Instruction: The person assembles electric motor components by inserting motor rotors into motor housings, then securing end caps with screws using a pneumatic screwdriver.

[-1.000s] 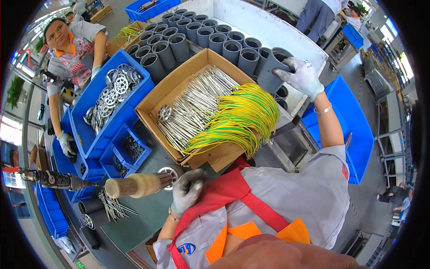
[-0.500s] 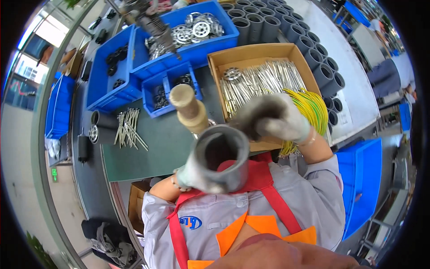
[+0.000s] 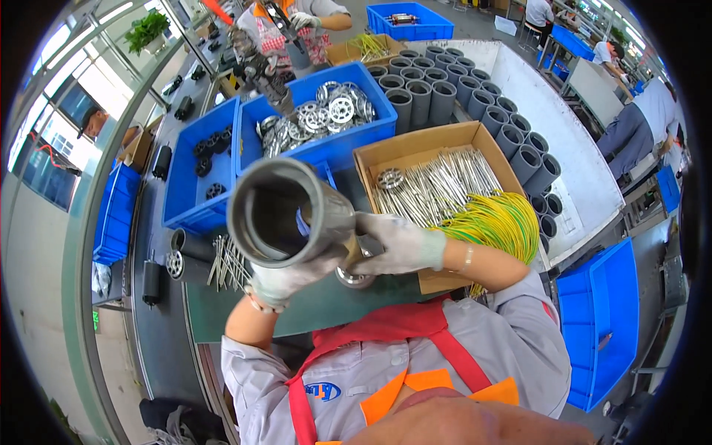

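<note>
A thick-walled grey tube (image 3: 326,215) tilts above the green work surface, its wide mouth facing up toward me. My left hand (image 3: 293,278) is closed around its lower left side. At the right, my gloved right hand (image 3: 408,243) has its fingers curled against the tube's lower end; the fingertips are partly hidden. A small blue patch shows within the dark bore. Beneath the tube, between both hands, sits a shiny metal disc (image 3: 356,279). The beige stepped post is mostly covered by the tube and hands.
A cardboard box (image 3: 434,136) holds metal rods (image 3: 437,185) and yellow-green wires (image 3: 497,226). Blue bins (image 3: 311,137) of metal discs and dark parts stand behind. Grey tubes (image 3: 512,141) crowd a white cart. More rods (image 3: 228,263) lie left. A co-worker (image 3: 311,22) is across.
The grey tube has moved up, left and forward, away from my chest. My right hand has come from over the rod box to the tube's lower end. The view has tilted up.
</note>
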Demonstrator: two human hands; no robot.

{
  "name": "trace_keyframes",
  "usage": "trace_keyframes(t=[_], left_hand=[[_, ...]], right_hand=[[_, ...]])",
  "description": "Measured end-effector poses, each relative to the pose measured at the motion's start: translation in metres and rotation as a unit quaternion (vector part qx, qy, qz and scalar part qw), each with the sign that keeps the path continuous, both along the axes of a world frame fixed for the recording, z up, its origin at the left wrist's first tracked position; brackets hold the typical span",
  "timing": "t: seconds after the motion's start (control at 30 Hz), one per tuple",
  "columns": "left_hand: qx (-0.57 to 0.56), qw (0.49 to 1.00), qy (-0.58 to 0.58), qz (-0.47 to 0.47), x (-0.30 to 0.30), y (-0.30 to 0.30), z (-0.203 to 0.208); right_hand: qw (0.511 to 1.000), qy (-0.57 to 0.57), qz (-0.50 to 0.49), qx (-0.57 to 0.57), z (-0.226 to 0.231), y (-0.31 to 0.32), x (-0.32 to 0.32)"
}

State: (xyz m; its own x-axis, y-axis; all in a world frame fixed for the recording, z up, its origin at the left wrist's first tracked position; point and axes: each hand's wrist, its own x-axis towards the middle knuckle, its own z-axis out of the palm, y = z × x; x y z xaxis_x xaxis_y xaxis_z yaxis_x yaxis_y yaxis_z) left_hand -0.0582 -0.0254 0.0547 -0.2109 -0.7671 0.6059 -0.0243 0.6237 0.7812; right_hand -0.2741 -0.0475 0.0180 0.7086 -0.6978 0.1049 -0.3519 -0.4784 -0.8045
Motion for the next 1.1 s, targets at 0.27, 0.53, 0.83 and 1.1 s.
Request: trace_keyframes(t=[0.27, 0.53, 0.83, 1.1], left_hand=[[0.052, 0.987, -0.153, 0.020, -0.002, 0.017, -0.031], [0.030, 0.978, -0.197, 0.063, 0.018, 0.027, -0.073], [-0.011, 0.965, -0.250, 0.075, 0.000, 0.014, -0.125], [0.091, 0.964, -0.230, 0.095, -0.002, 0.020, -0.167]], right_hand=[[0.919, -0.151, 0.079, -0.354, 0.089, -0.006, 0.025], [0.904, -0.165, 0.119, -0.375, 0.082, -0.004, 0.029], [0.927, -0.151, 0.069, -0.338, 0.054, -0.005, 0.035], [0.947, -0.210, 0.086, -0.228, 0.064, -0.027, 0.017]])
